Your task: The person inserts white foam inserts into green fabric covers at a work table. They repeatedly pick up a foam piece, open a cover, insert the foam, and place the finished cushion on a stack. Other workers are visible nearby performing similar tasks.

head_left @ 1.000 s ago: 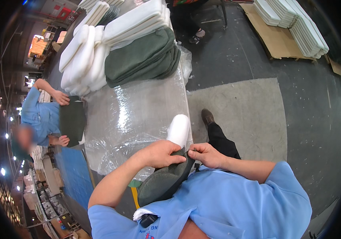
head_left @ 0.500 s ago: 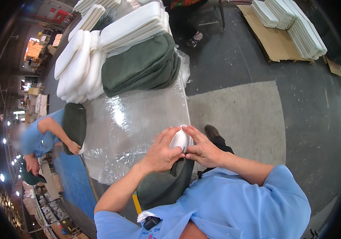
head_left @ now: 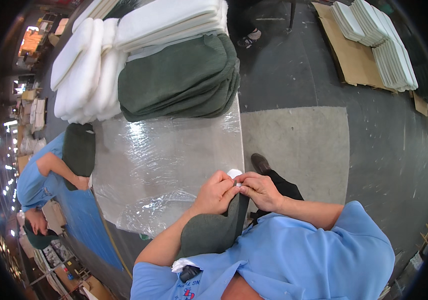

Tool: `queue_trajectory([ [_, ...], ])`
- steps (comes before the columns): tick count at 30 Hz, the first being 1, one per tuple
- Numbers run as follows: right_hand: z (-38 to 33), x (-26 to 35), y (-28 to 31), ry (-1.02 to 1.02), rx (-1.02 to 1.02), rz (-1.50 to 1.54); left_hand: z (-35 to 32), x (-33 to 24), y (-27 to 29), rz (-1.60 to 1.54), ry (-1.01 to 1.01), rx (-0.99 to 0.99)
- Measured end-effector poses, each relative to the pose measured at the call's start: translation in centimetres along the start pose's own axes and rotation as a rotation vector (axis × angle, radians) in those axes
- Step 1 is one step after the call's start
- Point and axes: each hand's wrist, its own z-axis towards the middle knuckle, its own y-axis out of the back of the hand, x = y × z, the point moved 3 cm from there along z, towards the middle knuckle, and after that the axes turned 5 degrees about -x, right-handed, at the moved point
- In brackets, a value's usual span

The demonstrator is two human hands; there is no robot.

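Note:
Close to my body I hold a dark green fabric cover [head_left: 208,233] with a white padded insert [head_left: 234,173] showing at its far end. The fingers of my left hand [head_left: 215,194] are closed on the cover's edge. My right hand [head_left: 263,192] pinches the same edge from the other side, and the fingertips of both hands nearly meet there. Most of the insert is hidden by the cover and my fingers. The cover's lower part lies bent against my shirt and left forearm.
Ahead, a plastic-wrapped table [head_left: 174,150] bears stacked dark green covered pads [head_left: 179,82] and white pads [head_left: 86,70]. At the left a person in blue [head_left: 41,175] handles another green pad [head_left: 79,155]. More white pads [head_left: 374,37] stand on cardboard [head_left: 356,65] at the far right.
The green cover's edge has come up over more of the white insert, so less white shows. My hands are closer together and slightly lower. The view has shifted a little.

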Motion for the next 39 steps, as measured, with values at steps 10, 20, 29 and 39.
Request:
queue_trajectory([
  [10, 2.6, -2.7, -0.4, -0.298, 0.0, 0.258, 3.6, 5.3, -0.4, -0.542, 0.543, 0.156],
  [20, 2.2, -11.7, -2.9, -0.378, 0.053, 0.223, 3.4, 13.1, -5.2, -0.371, 0.513, 0.16],
  [29, -2.8, -11.8, -2.4, -0.795, -0.161, 0.573, 4.2, 8.9, -6.7, -0.157, 0.335, 0.139],
  [39, -0.2, -14.2, -4.9, -0.971, -0.278, 0.955, 7.2, 9.5, -9.3, 0.11, 0.077, 0.262],
])
